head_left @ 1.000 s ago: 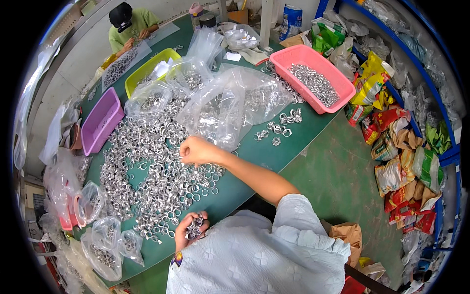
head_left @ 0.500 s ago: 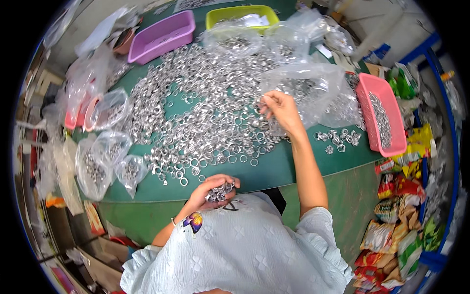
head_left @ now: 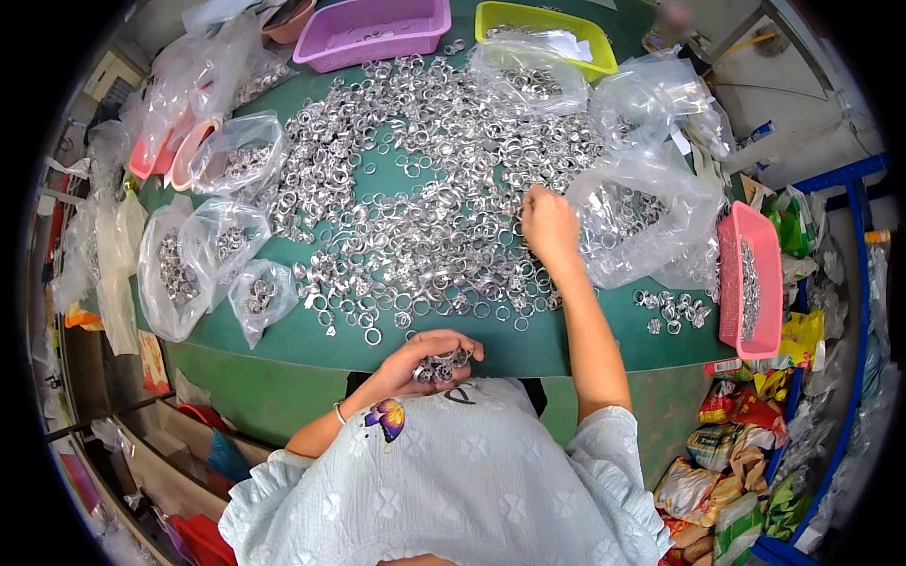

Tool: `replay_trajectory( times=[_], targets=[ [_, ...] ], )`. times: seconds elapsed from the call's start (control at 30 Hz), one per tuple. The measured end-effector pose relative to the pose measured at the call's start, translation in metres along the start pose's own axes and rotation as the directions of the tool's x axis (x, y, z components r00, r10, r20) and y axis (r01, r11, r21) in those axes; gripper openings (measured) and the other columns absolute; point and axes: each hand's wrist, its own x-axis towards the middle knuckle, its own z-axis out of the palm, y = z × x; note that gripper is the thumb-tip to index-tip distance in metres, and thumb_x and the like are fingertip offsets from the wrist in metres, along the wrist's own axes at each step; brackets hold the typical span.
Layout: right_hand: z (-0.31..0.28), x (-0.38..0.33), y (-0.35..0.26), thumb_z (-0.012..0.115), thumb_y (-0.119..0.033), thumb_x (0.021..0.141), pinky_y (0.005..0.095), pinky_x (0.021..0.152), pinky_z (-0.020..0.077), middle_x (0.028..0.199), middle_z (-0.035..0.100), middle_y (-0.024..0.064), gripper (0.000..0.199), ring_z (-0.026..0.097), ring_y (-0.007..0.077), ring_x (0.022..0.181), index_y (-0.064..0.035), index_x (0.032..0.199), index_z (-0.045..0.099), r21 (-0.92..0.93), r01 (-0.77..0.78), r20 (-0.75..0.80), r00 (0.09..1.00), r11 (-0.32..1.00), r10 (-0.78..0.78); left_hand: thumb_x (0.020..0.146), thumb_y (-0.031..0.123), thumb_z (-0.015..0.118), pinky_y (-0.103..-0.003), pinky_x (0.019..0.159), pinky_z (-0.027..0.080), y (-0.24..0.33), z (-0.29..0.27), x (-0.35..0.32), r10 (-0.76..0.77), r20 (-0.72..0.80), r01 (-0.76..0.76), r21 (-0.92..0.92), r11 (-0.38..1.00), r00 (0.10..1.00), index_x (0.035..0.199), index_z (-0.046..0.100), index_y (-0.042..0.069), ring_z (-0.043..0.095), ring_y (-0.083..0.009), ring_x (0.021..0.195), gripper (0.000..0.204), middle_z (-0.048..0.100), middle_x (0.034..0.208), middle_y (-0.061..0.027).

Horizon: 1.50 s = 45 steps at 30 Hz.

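My left hand point(head_left: 415, 357) is held low at the table's near edge, its fingers curled round a clump of silvery metal rings point(head_left: 442, 368). Farther out, my right hand point(head_left: 549, 224) reaches down to the right side of a wide, loose pile of rings point(head_left: 453, 212). Its back faces up and its fingers are drawn together; whatever is between the fingertips is hidden. Just right of that hand lies an opened clear plastic bag point(head_left: 613, 255) with rings in it.
Bags of rings point(head_left: 175, 274) line the left of the green table point(head_left: 311, 349). Purple point(head_left: 373, 52) and yellow-green point(head_left: 604, 52) baskets stand at the back. A pink basket point(head_left: 769, 283) of rings sits at the right edge, beside a small ring cluster point(head_left: 672, 309).
The whole view has shifted. My right hand has turned from a visible pinch to back-up, with its fingertips down at the rings. My left hand still holds its clump.
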Motion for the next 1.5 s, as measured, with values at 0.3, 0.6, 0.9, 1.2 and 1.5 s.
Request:
replay_trajectory(
  times=[0.3,0.6,0.9,1.2,1.5],
  targets=[
    [-0.003,0.004,-0.011,0.055,-0.008,0.077,0.0452,0.065,0.0482,0.082,0.063,0.0184,0.02,0.062,0.0358,0.073,-0.0032,0.096,0.058,-0.051,0.003,0.066,0.998,0.999,0.001,0.088,0.016,0.051,-0.024,0.047,0.039,0.006,-0.01,-0.004,-0.013,-0.014,0.012,-0.028,1.0,1.0,0.098,0.057,-0.001,0.05,-0.0156,0.068,0.021,0.057,0.1,-0.0141],
    [-0.014,0.011,0.002,0.06,-0.002,0.073,0.0367,0.051,0.0431,0.067,0.058,0.0122,0.018,0.054,0.03,0.052,-0.0074,0.09,0.056,0.043,0.143,0.1,0.984,0.989,-0.147,0.087,0.018,0.052,-0.024,0.048,0.039,0.009,-0.015,-0.009,-0.003,-0.041,0.001,-0.057,0.998,0.999,0.092,0.06,0.001,0.049,-0.0171,0.067,0.019,0.053,0.102,-0.0167],
    [-0.037,-0.028,-0.023,0.062,-0.004,0.081,0.0177,0.035,0.0294,0.071,0.053,0.0011,0.013,0.043,0.0048,0.042,-0.0052,0.084,0.05,0.825,-0.499,0.51,0.86,0.265,0.032,0.088,0.021,0.054,-0.022,0.049,0.038,0.02,-0.002,0.001,0.172,-0.165,-0.158,0.098,0.983,0.971,0.109,0.057,0.004,0.051,-0.01,0.07,0.027,0.058,0.094,-0.0041],
    [-0.039,-0.059,-0.062,0.059,0.003,0.08,0.0148,0.037,0.0348,0.076,0.054,0.0003,0.019,0.048,0.0024,0.046,-0.0022,0.098,0.055,0.834,-0.437,0.465,0.885,0.338,-0.004,0.082,0.022,0.064,-0.019,0.048,0.039,0.051,0.016,0.04,0.347,-0.284,-0.217,0.404,0.889,0.894,0.109,0.06,0.006,0.053,-0.0057,0.064,0.032,0.06,0.087,-0.0001],
    [-0.056,-0.065,-0.069,0.062,0.005,0.075,0.0218,0.048,0.0402,0.083,0.058,0.0048,0.014,0.049,0.0046,0.056,-0.0004,0.087,0.066,0.633,-0.036,0.214,0.968,0.774,-0.13,0.078,0.015,0.066,-0.019,0.043,0.037,0.056,0.011,0.044,0.389,-0.253,-0.141,0.651,0.746,0.886,0.099,0.065,0.005,0.052,-0.005,0.058,0.023,0.059,0.073,0.0004]
  ],
)
